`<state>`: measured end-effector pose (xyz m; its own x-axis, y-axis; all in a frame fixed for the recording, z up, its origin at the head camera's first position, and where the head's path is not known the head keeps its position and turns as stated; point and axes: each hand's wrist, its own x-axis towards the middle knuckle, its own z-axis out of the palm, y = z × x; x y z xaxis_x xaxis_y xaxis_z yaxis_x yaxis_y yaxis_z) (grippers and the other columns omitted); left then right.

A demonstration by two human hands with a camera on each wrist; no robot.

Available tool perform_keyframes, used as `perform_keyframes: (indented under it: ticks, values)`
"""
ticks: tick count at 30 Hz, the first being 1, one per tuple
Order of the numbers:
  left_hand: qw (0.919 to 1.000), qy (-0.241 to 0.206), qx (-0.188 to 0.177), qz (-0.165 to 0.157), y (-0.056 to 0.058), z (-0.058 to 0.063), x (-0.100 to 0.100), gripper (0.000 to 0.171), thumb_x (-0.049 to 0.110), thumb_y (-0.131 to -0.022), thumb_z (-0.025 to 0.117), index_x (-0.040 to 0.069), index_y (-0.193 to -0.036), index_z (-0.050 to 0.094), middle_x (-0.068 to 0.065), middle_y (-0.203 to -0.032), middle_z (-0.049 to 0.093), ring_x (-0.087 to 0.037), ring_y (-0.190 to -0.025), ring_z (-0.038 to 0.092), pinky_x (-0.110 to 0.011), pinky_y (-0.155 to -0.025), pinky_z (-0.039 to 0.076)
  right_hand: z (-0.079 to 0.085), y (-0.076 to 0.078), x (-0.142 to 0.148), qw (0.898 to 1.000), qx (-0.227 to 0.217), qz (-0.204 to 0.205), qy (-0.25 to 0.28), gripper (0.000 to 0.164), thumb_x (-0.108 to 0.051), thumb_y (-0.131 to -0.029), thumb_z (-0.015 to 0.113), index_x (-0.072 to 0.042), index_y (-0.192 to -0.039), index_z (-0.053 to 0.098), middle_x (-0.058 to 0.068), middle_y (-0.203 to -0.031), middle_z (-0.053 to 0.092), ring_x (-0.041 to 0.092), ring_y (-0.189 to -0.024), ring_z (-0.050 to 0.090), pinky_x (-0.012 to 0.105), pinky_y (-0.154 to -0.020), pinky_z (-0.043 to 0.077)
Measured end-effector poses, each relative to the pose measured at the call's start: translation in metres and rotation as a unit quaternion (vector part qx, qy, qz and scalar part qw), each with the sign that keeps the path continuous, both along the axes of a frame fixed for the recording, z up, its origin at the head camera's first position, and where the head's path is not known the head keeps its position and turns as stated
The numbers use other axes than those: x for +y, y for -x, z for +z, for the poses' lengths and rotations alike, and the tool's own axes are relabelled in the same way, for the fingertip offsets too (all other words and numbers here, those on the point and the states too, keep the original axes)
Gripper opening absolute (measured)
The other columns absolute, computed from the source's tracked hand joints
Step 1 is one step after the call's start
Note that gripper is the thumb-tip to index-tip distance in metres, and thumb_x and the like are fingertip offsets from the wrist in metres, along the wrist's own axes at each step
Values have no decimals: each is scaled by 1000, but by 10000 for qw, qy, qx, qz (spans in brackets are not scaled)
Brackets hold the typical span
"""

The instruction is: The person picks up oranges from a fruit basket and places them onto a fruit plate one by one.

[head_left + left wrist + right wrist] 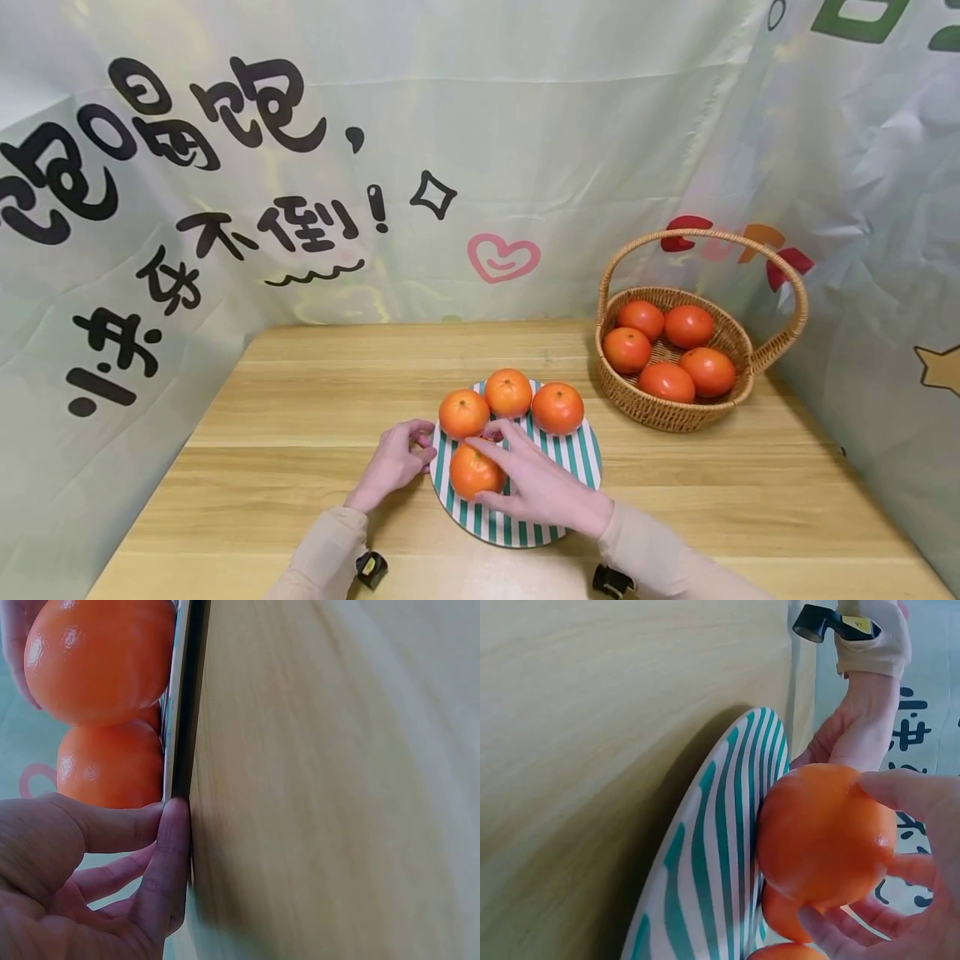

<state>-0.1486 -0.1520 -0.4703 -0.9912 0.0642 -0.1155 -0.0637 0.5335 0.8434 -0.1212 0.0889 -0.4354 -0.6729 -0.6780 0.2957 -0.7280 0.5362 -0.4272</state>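
Observation:
A round green-and-white striped board (573, 457) lies on the table with several mandarins on it. My left hand (393, 460) is at its left edge; in the left wrist view, thumb and index finger pinch the rim. My right hand (542, 483) reaches over the board and grips the nearest mandarin (472, 475), thumb on the near side and fingers on the far side. In the right wrist view this mandarin (821, 840) sits close against the striped surface. Three other mandarins, at left (462, 414), middle (508, 393) and right (557, 408), line the board's far side.
To the right at the back stands a wicker basket (637, 407) with a tall arched handle, holding several smooth red-orange fruits (667, 382). The wooden table (315, 375) meets a printed cloth backdrop (570, 167) at the back and sides.

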Motion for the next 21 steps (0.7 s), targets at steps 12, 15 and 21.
perform_keyframes:
  ticks: [12, 15, 21]
  values:
    - [9998, 138, -104, -33, 0, 2, 1, 39, -7, -87, 68, -6, -126, 62, -13, -94, 61, -13, -65, 59, -25, -59, 60, -3, 3, -3, 9983, -337, -432, 186, 61, -36, -83, 82, -12, -134, 60, 2, -131, 53, 16, -117, 57, 40, -101, 54]
    - [9998, 158, -110, -57, 0, 2, 1, 39, -6, -88, 68, -6, -126, 62, -13, -94, 62, -13, -64, 59, -24, -59, 60, -3, 3, -4, 9984, -292, -443, 209, 61, -36, -83, 82, -12, -134, 60, 2, -130, 53, 17, -117, 57, 40, -101, 54]
    - [9998, 170, -116, -56, 0, 2, 0, 39, -6, -88, 68, -6, -126, 62, -13, -94, 62, -13, -65, 60, -24, -59, 60, -3, 2, -6, 9982, -264, -491, 232, 63, -38, -83, 82, -14, -135, 58, 3, -131, 54, 18, -116, 58, 41, -99, 55]
